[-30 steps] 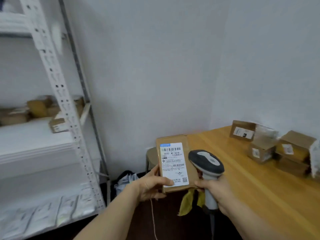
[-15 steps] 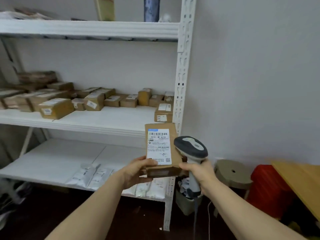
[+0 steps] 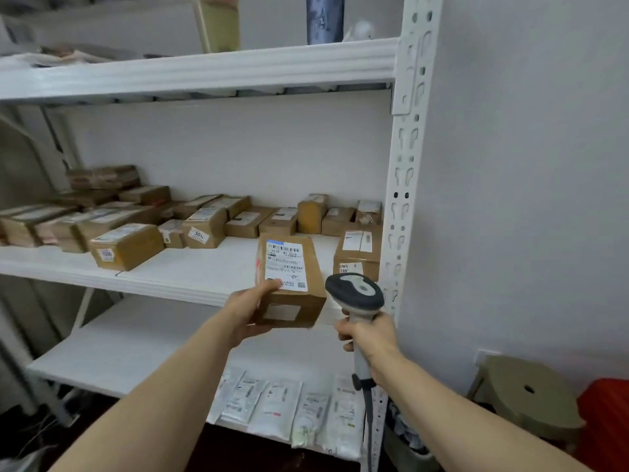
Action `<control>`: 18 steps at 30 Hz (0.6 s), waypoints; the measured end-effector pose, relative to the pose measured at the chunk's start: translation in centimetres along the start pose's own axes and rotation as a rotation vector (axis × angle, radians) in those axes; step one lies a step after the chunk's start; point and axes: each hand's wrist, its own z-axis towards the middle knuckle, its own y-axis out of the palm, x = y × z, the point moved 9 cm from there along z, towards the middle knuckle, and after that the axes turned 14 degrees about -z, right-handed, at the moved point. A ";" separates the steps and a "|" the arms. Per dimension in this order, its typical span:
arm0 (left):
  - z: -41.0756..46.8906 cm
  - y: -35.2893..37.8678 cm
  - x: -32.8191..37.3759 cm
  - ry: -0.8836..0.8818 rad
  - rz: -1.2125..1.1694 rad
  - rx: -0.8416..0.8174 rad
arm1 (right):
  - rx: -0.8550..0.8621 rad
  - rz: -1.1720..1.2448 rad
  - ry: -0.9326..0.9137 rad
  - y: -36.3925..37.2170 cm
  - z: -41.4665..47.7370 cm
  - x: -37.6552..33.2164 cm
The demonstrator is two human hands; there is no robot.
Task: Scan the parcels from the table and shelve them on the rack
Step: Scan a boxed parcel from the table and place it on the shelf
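Left hand: the left hand (image 3: 250, 313) grasps the parcel from its left side, thumb lying across the bottom corner of the label, fingers curled underneath
Parcel: the brown cardboard parcel (image 3: 311, 303) rides label-up, white barcode label (image 3: 285, 264) in plain sight, held right at the front edge of the middle shelf with its far end over the board; touching the board or not, I can't tell
Right hand: the right hand (image 3: 369, 335) is clenched round the grip of the scanner (image 3: 355, 292), just right of the parcel and apart from it
Scanner: dark head with a pale grey top, cable dropping from the bottom of the handle
Lower shelf: the lower shelf (image 3: 119, 349) carries a row of white mailer bags (image 3: 282, 403) lying flat along its front edge, below both hands
Rack post: the white perforated rack post (image 3: 403, 172) stands right behind the scanner
Middle shelf: on the middle shelf (image 3: 163, 272) a labelled box (image 3: 359, 253) stands beside the post, just past the parcel; a bigger carton (image 3: 127, 247) sits front left; smaller cartons (image 3: 258, 219) crowd the back
Floor, right: a round stool (image 3: 527, 400) by the wall, something red (image 3: 606, 413) beside it
Top shelf: the top shelf (image 3: 204, 69) holds blurred items, too soft to name
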 end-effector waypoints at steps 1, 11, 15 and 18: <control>1.0 0.2 0.4 0.007 0.005 0.009 | 0.007 0.008 0.004 0.2 1.0 -0.3; 11.1 3.3 2.7 -0.070 0.008 -0.049 | 0.082 0.008 0.058 2.2 8.5 -2.0; 16.1 4.8 3.3 -0.057 0.015 -0.081 | 0.185 0.016 0.084 2.2 11.0 -2.3; 19.3 6.1 3.7 0.004 0.072 -0.122 | 0.262 0.015 0.118 2.4 12.8 -2.6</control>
